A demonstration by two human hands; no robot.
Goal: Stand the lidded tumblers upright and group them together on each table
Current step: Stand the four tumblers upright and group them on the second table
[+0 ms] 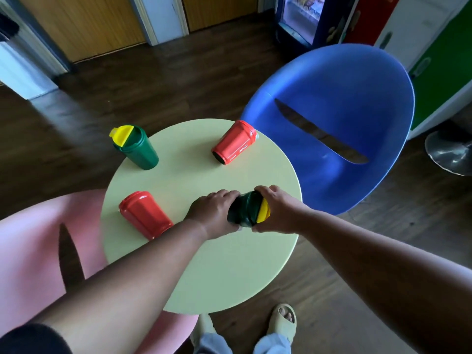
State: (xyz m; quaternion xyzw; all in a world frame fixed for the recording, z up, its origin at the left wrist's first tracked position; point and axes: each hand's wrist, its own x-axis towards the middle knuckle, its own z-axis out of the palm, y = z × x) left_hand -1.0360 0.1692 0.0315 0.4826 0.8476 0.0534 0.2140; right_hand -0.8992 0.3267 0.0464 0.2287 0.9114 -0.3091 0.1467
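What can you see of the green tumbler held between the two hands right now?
The held green tumbler is dark green, glossy like plastic, with a yellow lid at its right end. It lies on its side near the right edge of the pale green round table. The left hand wraps its base end; the right hand grips the lid end. Whether it rests on the table or is lifted slightly cannot be told.

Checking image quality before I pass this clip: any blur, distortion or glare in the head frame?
Head view: wide-angle bending curves the doors and floor at the edges; the green tumbler held between the left hand and right hand is slightly smeared, while the far red tumbler is sharp enough to show lettering; light is soft, with mild sheen on the blue chair.
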